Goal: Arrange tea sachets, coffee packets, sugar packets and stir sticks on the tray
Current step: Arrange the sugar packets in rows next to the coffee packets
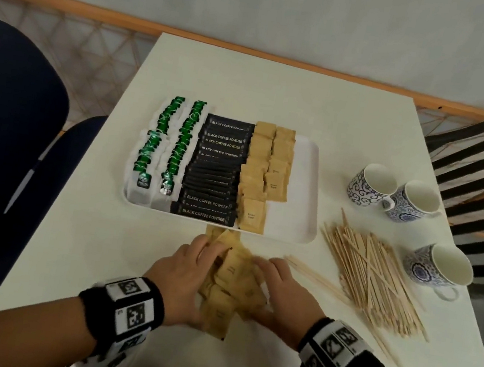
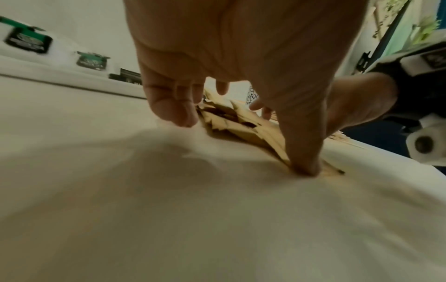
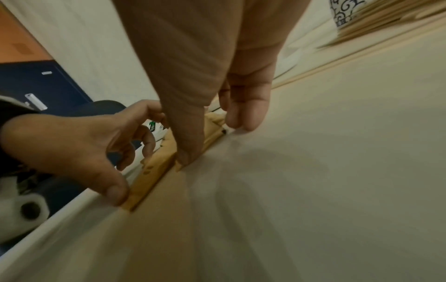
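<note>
The fingers (image 1: 209, 249) of the left hand (image 1: 181, 278) and right hand (image 1: 283, 296) were curled against a loose heap of brown sugar packets (image 1: 232, 279), pressed from both sides on the worktop (image 1: 93, 243) just before the tray (image 1: 302, 192), beside scattered stir sticks (image 1: 371, 275).

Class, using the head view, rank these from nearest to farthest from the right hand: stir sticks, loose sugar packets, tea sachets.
1. Loose sugar packets: touching the right hand, between both hands.
2. Stir sticks: on the table, to its right.
3. Tea sachets: tray's far left.
</note>
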A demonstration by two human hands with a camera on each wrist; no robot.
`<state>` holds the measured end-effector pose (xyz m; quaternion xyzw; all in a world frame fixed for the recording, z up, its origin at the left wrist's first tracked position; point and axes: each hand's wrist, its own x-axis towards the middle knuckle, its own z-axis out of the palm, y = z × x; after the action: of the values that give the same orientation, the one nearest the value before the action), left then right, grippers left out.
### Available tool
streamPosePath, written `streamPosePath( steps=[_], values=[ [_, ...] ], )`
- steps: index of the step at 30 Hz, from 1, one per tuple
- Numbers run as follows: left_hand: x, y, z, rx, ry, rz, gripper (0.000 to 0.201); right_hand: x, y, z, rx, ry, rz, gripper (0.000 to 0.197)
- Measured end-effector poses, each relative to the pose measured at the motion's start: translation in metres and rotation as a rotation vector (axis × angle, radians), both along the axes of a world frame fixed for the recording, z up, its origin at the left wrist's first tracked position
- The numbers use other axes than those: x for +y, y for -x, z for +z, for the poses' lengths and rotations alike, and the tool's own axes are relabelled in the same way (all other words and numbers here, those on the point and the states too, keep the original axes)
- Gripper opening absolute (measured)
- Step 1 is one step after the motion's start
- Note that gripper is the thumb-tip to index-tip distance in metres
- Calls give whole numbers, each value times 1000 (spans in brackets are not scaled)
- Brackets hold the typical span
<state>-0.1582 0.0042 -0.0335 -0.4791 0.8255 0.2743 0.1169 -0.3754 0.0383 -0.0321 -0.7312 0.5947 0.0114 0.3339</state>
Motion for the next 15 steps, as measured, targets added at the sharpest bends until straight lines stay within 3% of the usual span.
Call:
streamPosePath(
  steps=[4,10,15],
  values=[
    [-9,9,-5,108,33,181,112,-15,-12,-7,-32,-20,-139,97],
    [-20,15,-7,138,9,333,105,-29,-22,-9,-201,-57,-343,68],
    [-27,25,-8,187,-100,493,114,-35,-25,-9,-210,-86,-409,65]
  ],
)
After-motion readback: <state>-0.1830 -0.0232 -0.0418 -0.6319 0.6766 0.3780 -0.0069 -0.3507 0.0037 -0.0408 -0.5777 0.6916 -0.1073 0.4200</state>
